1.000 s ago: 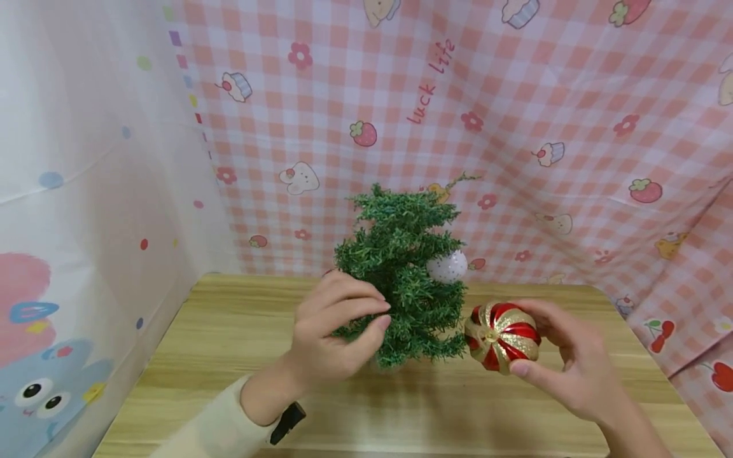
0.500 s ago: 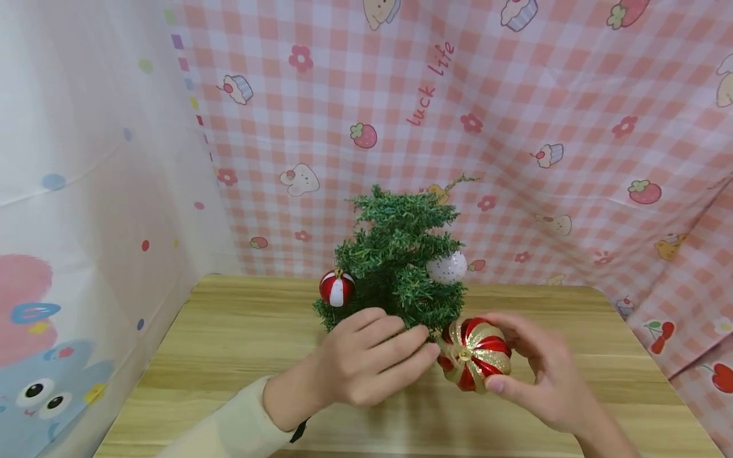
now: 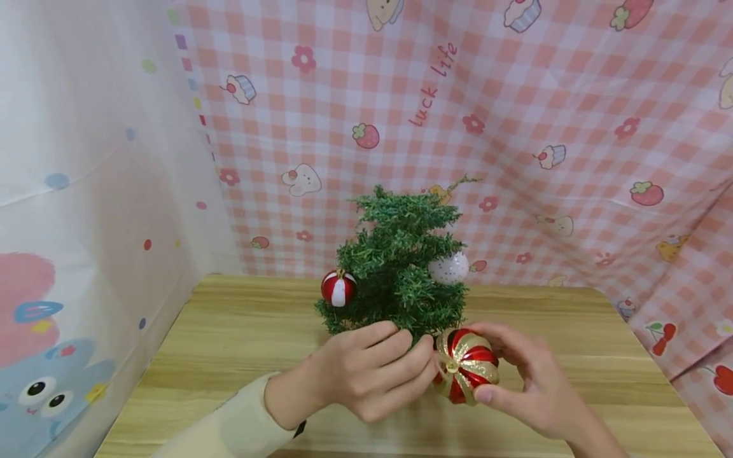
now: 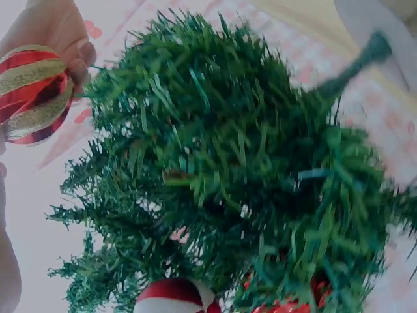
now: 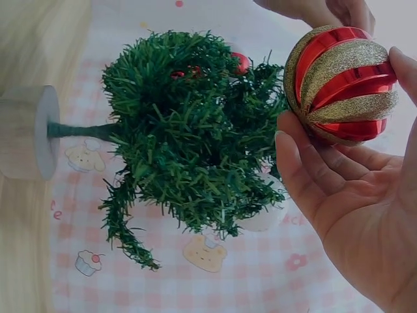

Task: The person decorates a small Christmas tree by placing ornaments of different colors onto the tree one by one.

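Note:
A small green artificial Christmas tree (image 3: 403, 261) stands at the middle of the table. My right hand (image 3: 529, 375) holds a red-and-gold striped bauble (image 3: 468, 366) in front of the tree's lower right branches, thumb and fingers round its sides. Close against the bauble's capped end is my left hand (image 3: 372, 372), fingers bent. A thin gold cord runs from the cap to those fingers, which seem to pinch it; the fingertips are hidden. On the tree hang a red-and-white bauble (image 3: 338, 288) at left and a white speckled bauble (image 3: 449, 267) at right.
The tree's round wooden base (image 5: 32, 134) shows in the right wrist view. Something shiny and red (image 4: 287, 303) sits among the branches in the left wrist view. A pink checked cloth (image 3: 321, 127) hangs behind the wooden table (image 3: 229, 331).
The right hand has brought the striped bauble left and down, nearer the tree. My left hand has moved right and down to meet it, uncovering the red-and-white bauble.

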The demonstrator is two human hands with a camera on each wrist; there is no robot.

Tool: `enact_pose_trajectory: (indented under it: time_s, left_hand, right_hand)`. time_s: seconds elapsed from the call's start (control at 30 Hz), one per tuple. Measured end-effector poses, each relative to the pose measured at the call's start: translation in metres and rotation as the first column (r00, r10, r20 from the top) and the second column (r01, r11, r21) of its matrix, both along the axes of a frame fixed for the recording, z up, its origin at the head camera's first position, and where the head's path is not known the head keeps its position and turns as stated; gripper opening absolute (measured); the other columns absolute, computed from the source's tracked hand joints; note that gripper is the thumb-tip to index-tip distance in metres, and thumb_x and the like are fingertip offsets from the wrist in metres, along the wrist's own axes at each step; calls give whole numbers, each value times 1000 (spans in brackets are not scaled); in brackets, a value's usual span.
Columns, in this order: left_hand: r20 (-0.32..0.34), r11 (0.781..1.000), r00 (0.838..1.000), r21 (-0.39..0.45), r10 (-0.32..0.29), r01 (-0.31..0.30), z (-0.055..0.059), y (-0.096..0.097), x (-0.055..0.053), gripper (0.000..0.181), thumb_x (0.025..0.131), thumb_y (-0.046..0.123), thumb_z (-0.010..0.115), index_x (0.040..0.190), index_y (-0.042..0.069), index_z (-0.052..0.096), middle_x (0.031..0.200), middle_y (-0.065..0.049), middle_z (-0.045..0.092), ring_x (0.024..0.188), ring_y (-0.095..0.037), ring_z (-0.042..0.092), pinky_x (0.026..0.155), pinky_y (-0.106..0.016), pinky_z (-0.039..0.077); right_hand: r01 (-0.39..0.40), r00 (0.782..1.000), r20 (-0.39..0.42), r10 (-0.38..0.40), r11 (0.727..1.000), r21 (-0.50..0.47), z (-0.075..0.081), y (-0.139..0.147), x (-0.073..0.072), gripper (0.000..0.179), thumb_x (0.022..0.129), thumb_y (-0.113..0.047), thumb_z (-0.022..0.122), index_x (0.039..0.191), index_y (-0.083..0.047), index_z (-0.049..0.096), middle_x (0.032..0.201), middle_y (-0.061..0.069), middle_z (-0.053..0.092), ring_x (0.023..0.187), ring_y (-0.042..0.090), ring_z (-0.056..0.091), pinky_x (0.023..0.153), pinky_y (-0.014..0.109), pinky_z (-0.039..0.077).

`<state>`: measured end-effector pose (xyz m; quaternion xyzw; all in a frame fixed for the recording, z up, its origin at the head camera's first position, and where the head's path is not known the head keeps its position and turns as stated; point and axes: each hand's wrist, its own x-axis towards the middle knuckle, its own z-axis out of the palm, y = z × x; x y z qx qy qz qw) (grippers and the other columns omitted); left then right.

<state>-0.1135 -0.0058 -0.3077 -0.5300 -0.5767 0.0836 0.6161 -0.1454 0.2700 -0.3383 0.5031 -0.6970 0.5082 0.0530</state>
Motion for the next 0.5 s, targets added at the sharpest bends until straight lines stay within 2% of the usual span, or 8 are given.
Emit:
enact_pose_trajectory:
  time_s: [0.1,0.13,0.2,0.27,0.3,0.37,0.43,0.5]
  left_hand:
    - [155,993,983,78,-96,85,-2,1,0,16,102,16,66,96,9,79,95,-4,77,76,-12,64,72,-21,53]
    - [217,985,965,120,-147,123,-3,1,1,13,100,14,68,96,8,79,96,-5,78,77,-13,65,74,-21,54]
    - [341,952,899,230,-274,203,-2,4,2,9,96,10,71,94,4,78,95,-6,78,80,-14,68,78,-22,56]
    - [459,903,793,346,-400,255,-1,7,3,7,91,3,71,92,1,77,94,-8,77,82,-16,69,80,-22,56]
    - [509,876,730,402,-456,267,-1,8,5,6,90,1,71,91,1,77,93,-9,77,83,-16,69,81,-22,56]
    - [589,827,599,500,-543,257,-1,10,7,7,89,-3,70,90,1,76,91,-9,77,82,-16,68,80,-22,56]
    - [642,790,479,571,-599,222,-1,10,9,10,86,-6,71,90,1,76,89,-8,77,81,-15,67,78,-22,56]
    - [669,769,400,612,-627,183,-1,10,11,14,83,-9,72,89,2,77,88,-7,77,80,-14,67,75,-24,57]
  right_hand:
    - [9,1000,10,-10,999,39,-2,-1,1,65,76,3,83,138,0,60,123,4,72,101,14,71,83,26,59]
    - [18,1000,8,-19,998,58,-3,-1,1,66,77,2,83,138,-2,60,122,3,72,100,14,71,82,27,59]
    - [35,999,25,-38,994,104,-4,-2,2,66,78,0,84,139,-6,60,123,1,72,101,13,71,82,28,59]
    - [39,999,28,-44,990,139,-5,-3,3,67,79,-2,85,141,-8,60,125,2,72,103,13,70,82,30,59]
    - [42,999,25,-47,987,154,-5,-3,3,67,79,-3,85,142,-8,59,126,2,71,105,13,70,84,31,59]
    - [42,999,22,-47,983,177,-6,-5,4,68,81,-5,85,143,-9,58,128,3,71,109,13,69,86,31,58]
    - [36,999,4,-37,982,186,-7,-7,4,69,81,-7,85,145,-8,57,129,5,71,110,15,69,87,32,58]
    - [35,999,-2,-35,980,195,-8,-8,3,69,82,-8,85,145,-7,57,129,5,71,111,15,69,88,33,58]
